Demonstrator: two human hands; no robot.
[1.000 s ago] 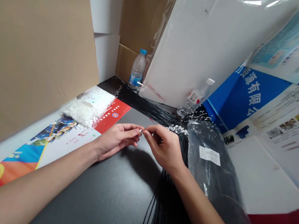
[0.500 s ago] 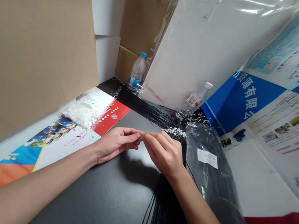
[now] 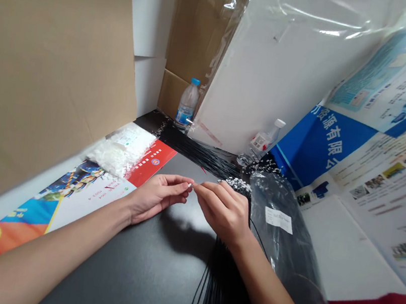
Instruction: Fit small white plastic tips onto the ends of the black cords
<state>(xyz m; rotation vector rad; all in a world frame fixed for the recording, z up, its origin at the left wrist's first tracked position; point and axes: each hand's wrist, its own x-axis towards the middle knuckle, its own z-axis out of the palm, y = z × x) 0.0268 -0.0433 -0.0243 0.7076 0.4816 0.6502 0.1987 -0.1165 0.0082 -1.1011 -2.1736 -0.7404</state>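
My left hand is closed in a pinch at thumb and forefinger, with a tiny white connector at the tips. My right hand meets it there, its fingers pressed together; what they grip is hidden behind them. Under and behind my right hand lies a thick bundle of black wires, its far end topped with several white connectors. One loose black wire curves out past my right wrist.
A clear plastic bag with a white label lies right of the bundle. More black wires stretch along the back. Two bottles, one blue-capped and one white-capped, stand behind. A bag of small white pieces rests on a printed sheet at left.
The white piece between my fingertips shows more plainly now. Both hands keep nearly the same place, while the view has tilted slightly.
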